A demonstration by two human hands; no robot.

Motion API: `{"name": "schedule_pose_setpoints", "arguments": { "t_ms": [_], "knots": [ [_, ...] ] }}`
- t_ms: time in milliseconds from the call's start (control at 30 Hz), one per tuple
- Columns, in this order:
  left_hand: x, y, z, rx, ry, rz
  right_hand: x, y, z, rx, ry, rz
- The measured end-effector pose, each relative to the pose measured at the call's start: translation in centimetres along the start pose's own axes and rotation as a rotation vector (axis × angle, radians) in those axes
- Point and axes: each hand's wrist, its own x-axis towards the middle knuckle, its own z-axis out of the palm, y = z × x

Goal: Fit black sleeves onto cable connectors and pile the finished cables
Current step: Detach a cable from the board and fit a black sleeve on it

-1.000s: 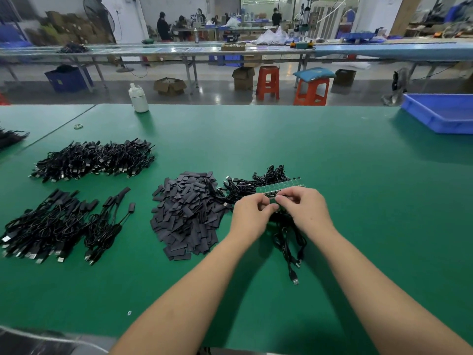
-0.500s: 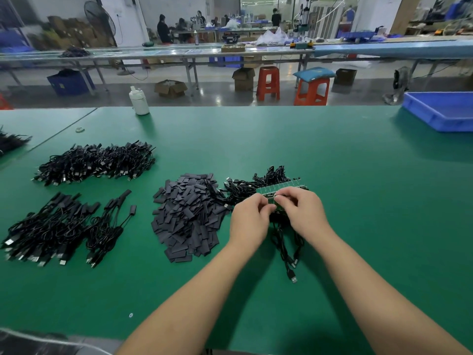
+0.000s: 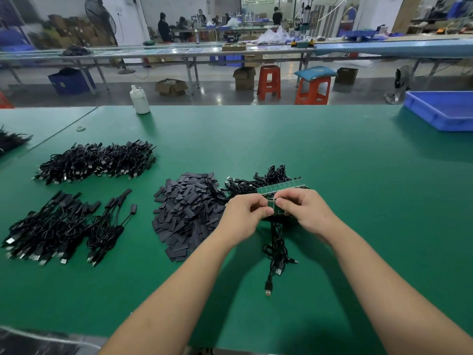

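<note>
A green board strip (image 3: 279, 188) is pinched by the left hand (image 3: 245, 216) and right hand (image 3: 305, 212), fingers curled. Black cables (image 3: 276, 242) are hung below, beside the sleeve pile (image 3: 186, 216).

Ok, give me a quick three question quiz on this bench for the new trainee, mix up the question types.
1. True or false: both hands pinch the green circuit board strip.
2. Which lies directly left of the left hand? A) blue tray B) pile of loose black sleeves C) white bottle
3. Fill in: the cables hanging below the hands end in metal ____ plugs.

Key: 1 true: the left hand and the right hand meet on the strip. 2 B: the blue tray and white bottle sit at the table's far edge. 3 USB.
</note>
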Motion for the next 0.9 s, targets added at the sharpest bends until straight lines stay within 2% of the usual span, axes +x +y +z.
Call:
{"name": "schedule_pose_setpoints", "arguments": {
  "t_ms": [200,300,467,567,667,767,900],
  "knots": [
    [-0.2,1.1,1.1,0.308,0.204,-0.027,0.8,-0.7,1.1,-0.246,0.152,-0.004],
    [-0.1,1.6,1.2,0.351,0.261,-0.001,0.9,-1.3,1.9,-0.321,0.23,-0.035],
    [0.6,1.6,-0.4,0.113,0.146,0.01,0.8,-2.0,0.6,-0.17,0.14,-0.091],
    [0.6,1.7,-1.1,-0.055,0.045,0.01,0.7,-2.0,0.0,-0.017,0.064,-0.064],
    [0.8,1.5,-1.6,-0.121,-0.032,-0.008,0.7,-1.6,-0.2,0.109,0.011,-0.036],
    [0.9,0.6,-2.3,-0.199,0.009,-0.061,0.9,-1.3,-0.7,0.247,0.048,0.01],
    [1.1,-0.9,-3.1,-0.154,0.159,-0.133,1.3,-0.6,-2.0,0.111,0.124,0.04]
  ]
}}
